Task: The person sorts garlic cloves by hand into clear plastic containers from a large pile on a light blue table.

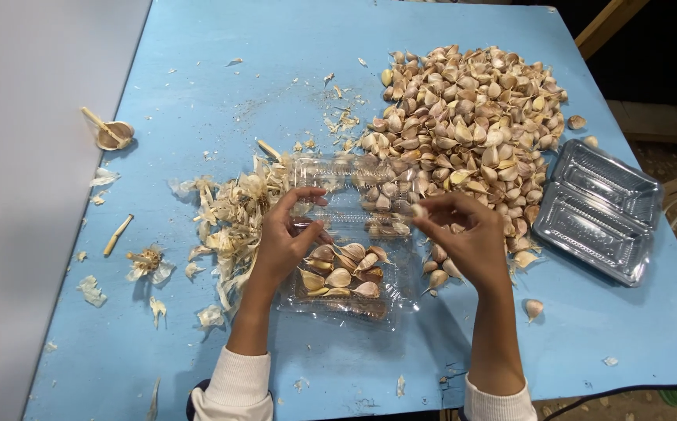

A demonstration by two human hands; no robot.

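My right hand has its fingers curled in and pinches a single garlic clove between thumb and fingertips, held above the right edge of the clear plastic clamshell container. My left hand is loosely open, its fingers bent, the tips resting on the container's raised lid; it grips nothing that I can make out. The lower compartment of the container holds a small batch of cloves, lying against one another. Just beyond the lid, touching it, sits the large heap of unpeeled cloves, spreading toward the far right corner of the blue table. A few stray cloves lie near my right wrist. To the left of my left hand, a pile of papery garlic skins is scattered, with stem pieces further out and a root base near the table's left edge. Well apart on the right lies a stack of empty clear trays.
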